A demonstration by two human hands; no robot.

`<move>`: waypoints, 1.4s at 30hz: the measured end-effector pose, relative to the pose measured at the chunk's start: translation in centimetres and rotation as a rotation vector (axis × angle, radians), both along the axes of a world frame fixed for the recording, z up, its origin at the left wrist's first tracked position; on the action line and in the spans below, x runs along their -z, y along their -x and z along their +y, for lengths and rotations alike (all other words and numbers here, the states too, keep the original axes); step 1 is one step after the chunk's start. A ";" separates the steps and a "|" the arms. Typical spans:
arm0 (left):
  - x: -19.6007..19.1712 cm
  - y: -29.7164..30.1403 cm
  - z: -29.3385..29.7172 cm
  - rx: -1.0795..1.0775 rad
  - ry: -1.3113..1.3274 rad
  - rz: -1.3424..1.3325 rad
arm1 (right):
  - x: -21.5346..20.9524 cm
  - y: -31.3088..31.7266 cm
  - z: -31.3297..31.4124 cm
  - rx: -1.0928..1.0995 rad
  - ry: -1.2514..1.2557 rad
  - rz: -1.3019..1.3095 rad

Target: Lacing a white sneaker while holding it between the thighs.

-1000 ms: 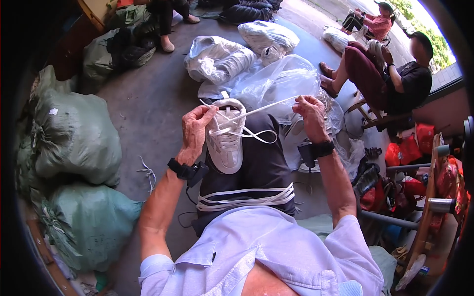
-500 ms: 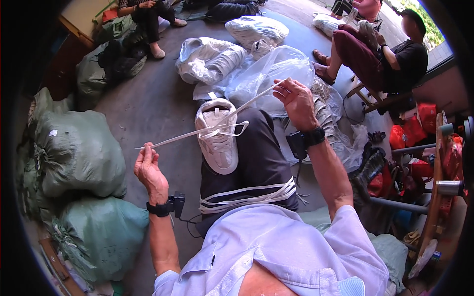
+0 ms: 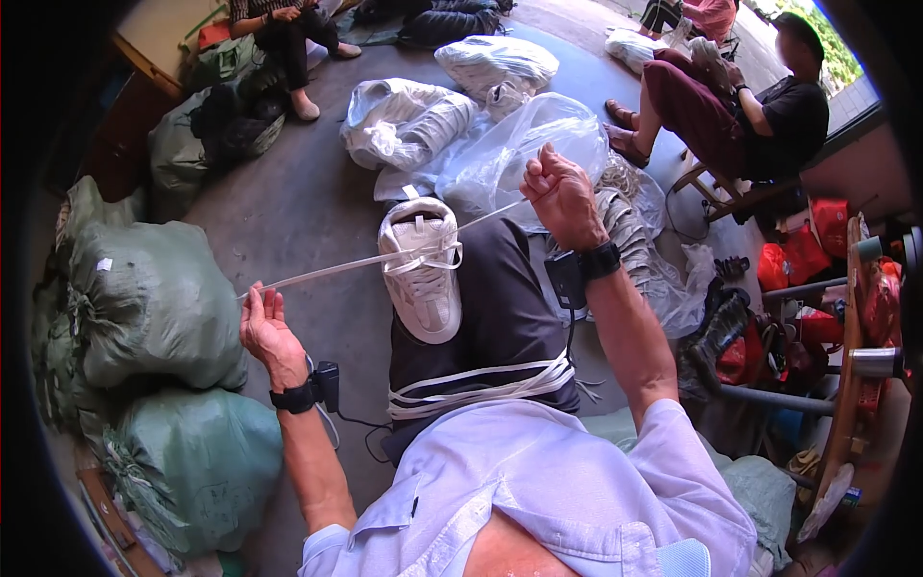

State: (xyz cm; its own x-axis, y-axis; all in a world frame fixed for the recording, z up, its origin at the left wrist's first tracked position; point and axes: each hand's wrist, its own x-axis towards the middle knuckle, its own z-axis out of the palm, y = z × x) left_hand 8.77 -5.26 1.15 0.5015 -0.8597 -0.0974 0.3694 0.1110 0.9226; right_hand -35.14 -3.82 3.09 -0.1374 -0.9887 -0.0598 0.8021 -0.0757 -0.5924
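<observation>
A white sneaker [image 3: 423, 288] rests on my dark-trousered legs, its toe toward me and its tongue upright. From its upper eyelets a flat white shoelace [image 3: 332, 270] runs out to both sides, pulled nearly straight. My left hand [image 3: 272, 332] pinches one end of the lace, out to the left of the shoe. The other end is gripped by my right hand [image 3: 562, 197], raised at the right beyond my knee. A small loop of lace lies across the top of the shoe. More white laces [image 3: 490, 389] are wrapped around my thighs.
Green sacks [image 3: 159, 303] stand on the left. Ahead lie clear plastic bags [image 3: 413, 125] of white shoes. A person [image 3: 769, 106] sits on a stool at the right, another [image 3: 279, 29] at the far left. A rack [image 3: 836, 385] with red items stands on the right.
My left hand has moved outward to the left and slightly nearer me; my right hand has shifted a little left and has curled more closed. The loop on the shoe has shrunk.
</observation>
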 end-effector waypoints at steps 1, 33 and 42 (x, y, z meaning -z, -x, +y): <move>-0.1 0.0 0.0 0.037 0.018 0.022 | 0.2 -0.2 0.2 0.001 0.001 0.001; 0.0 3.7 -0.9 0.517 -0.065 0.228 | 2.1 -8.8 2.4 0.083 0.121 1.677; -1.4 7.1 0.3 0.596 -0.143 -0.048 | 2.1 -10.9 3.0 0.321 0.282 1.916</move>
